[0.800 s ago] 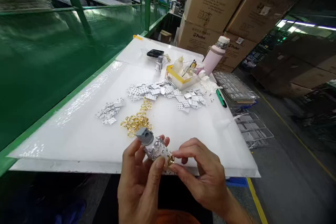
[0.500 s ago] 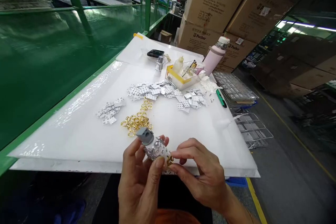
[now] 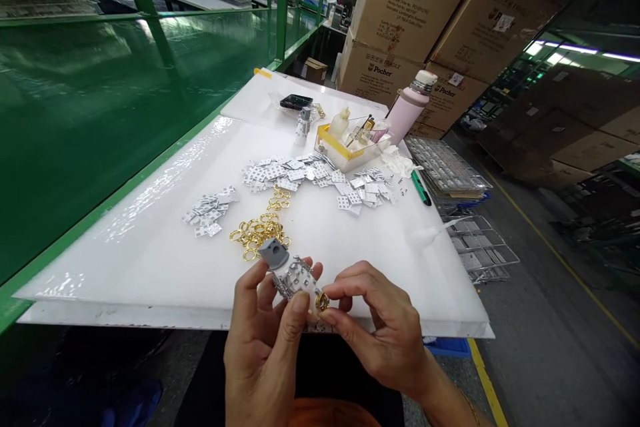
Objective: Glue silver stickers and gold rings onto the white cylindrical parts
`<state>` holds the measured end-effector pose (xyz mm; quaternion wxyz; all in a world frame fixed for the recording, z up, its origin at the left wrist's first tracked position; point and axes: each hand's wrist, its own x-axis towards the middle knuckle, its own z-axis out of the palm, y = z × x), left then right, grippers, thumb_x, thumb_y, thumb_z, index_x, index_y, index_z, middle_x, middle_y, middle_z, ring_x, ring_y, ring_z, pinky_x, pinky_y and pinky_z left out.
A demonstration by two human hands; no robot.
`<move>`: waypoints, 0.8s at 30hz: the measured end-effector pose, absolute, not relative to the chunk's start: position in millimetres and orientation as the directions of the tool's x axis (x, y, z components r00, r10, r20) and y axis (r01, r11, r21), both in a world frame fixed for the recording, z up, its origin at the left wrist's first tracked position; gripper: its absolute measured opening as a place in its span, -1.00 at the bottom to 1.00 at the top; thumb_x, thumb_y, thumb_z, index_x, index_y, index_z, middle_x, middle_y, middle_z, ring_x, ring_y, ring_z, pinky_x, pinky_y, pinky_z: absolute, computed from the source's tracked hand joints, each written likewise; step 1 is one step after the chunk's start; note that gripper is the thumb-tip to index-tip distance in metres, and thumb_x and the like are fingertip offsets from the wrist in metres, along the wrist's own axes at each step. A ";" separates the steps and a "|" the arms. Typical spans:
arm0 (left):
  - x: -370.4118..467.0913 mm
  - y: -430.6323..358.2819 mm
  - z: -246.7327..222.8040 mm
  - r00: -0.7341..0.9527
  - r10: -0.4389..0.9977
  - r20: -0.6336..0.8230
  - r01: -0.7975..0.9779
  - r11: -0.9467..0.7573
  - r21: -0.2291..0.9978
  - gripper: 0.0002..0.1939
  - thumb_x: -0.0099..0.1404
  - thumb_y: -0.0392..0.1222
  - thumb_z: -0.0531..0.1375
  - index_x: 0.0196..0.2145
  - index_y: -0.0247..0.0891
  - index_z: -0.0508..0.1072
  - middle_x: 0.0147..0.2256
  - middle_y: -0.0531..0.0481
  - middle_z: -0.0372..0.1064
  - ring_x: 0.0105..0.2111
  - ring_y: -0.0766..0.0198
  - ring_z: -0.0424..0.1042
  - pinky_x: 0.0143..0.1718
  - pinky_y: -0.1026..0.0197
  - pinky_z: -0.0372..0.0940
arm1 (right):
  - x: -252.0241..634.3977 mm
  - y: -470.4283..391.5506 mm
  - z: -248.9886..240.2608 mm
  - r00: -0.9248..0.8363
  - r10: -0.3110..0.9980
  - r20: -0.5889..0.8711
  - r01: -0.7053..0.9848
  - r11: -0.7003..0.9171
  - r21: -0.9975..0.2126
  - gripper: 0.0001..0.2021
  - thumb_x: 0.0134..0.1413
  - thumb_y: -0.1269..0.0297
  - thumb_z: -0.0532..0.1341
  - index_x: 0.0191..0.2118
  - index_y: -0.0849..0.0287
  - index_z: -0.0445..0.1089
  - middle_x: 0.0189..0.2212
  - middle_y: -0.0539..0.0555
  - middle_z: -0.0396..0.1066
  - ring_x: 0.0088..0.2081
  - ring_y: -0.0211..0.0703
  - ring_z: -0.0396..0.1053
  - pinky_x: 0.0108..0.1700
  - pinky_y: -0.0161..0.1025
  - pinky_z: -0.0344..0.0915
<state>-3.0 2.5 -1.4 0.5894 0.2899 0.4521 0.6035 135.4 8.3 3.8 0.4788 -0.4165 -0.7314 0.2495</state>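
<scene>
A white cylindrical piece (image 3: 296,278) with a grey cap and small silver bits on its side lies tilted in my left hand (image 3: 273,340), whose fingers and thumb wrap round it. Between the thumb and index finger of my right hand (image 3: 385,327) is a gold ring (image 3: 322,301), held against the lower right end of the piece. Just beyond my left hand a pile of gold rings (image 3: 260,230) rests on the white board. Small white plates with dots (image 3: 295,170) lie in heaps farther back, with another heap (image 3: 207,212) to the left.
At the back of the white board (image 3: 165,247) are a phone (image 3: 296,102), a similar capped piece (image 3: 303,125), a yellow-edged tray (image 3: 330,140) with bottles, and a pink bottle (image 3: 411,107). A green pen (image 3: 421,187) lies at the right edge. Cartons (image 3: 405,7) stand behind.
The white piece has turned slightly in my left hand. My right fingers have shifted a little, and the gold ring now shows more clearly at the piece's end.
</scene>
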 end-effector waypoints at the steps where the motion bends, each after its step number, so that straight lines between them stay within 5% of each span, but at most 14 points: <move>1: -3.9 2.8 -1.6 -0.115 0.973 -0.200 -0.467 0.125 0.876 -0.62 0.31 -0.07 0.29 0.04 -0.03 0.33 -0.04 -0.05 0.53 -0.02 0.04 0.55 -0.19 0.18 0.53 | 136.6 9.3 4.0 -0.210 0.835 0.508 0.368 0.549 -0.750 -0.83 0.17 0.52 0.27 -0.12 0.22 0.42 -0.28 0.06 0.44 -0.25 -0.25 0.39 -0.21 -0.34 0.38; 17: -2.9 -0.3 -2.3 -0.139 0.974 -0.181 -0.452 0.100 0.886 -0.62 0.28 -0.07 0.31 0.02 0.00 0.34 -0.02 -0.05 0.52 -0.05 0.01 0.57 -0.19 0.12 0.53 | 134.1 6.6 3.6 -0.146 0.877 0.458 0.369 0.478 -0.797 -0.85 0.15 0.47 0.32 -0.16 0.20 0.43 -0.32 0.03 0.42 -0.35 -0.28 0.36 -0.30 -0.32 0.35; 24: -4.4 2.8 1.2 -0.052 0.952 -0.300 -0.537 0.227 0.813 -0.59 0.30 -0.06 0.29 0.07 -0.06 0.33 -0.01 -0.10 0.52 0.02 -0.03 0.52 -0.14 0.11 0.50 | 131.3 5.9 2.7 -0.125 0.869 0.479 0.338 0.491 -0.803 -0.81 0.13 0.53 0.29 -0.14 0.18 0.44 -0.31 0.04 0.42 -0.34 -0.27 0.37 -0.31 -0.33 0.38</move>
